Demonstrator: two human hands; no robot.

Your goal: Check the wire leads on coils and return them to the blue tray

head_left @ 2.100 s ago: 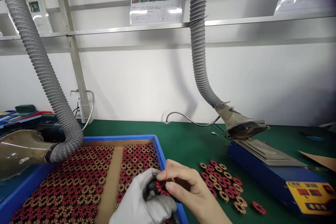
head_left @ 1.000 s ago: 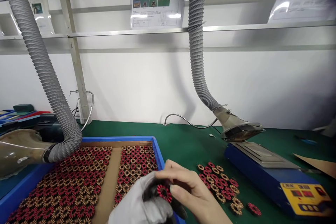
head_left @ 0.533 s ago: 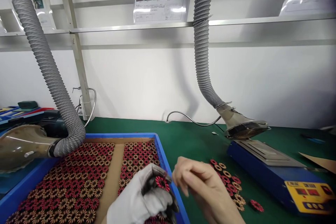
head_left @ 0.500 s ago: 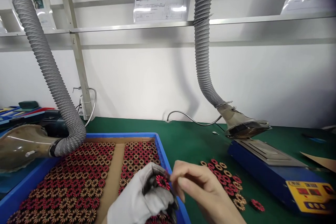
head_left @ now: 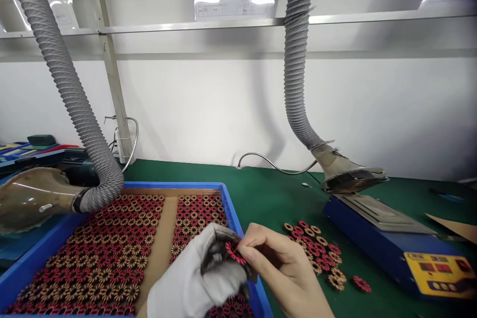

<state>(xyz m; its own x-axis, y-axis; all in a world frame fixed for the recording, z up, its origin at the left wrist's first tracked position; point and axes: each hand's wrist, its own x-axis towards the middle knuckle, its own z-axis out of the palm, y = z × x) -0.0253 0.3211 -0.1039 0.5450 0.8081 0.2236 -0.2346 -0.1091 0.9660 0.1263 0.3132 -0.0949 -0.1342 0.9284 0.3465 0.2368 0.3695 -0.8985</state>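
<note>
My left hand (head_left: 204,271), in a grey-white glove with dark fingertips, grips a red ring-shaped part (head_left: 235,253) between its fingers, over the right edge of a blue tray (head_left: 233,213). Bare, my right hand (head_left: 281,263) pinches thumb and forefinger together at the right side of that ring; whether anything small is between them is hidden. Rows of red and tan ring parts (head_left: 112,253) fill the tray on both sides of a brown cardboard strip (head_left: 162,243). On the green table a loose pile of similar rings (head_left: 316,248) lies right of my right hand.
A single red ring (head_left: 361,284) lies near a blue machine (head_left: 387,243) with a yellow panel. Above the machine hangs a grey duct (head_left: 296,69) with a hood. Another duct (head_left: 70,94) reaches down over the tray's left side. A metal cable (head_left: 276,169) runs along the wall.
My right thumb and forefinger have closed together against the ring, which has tilted in my gloved left hand. The camera view has shifted slightly.
</note>
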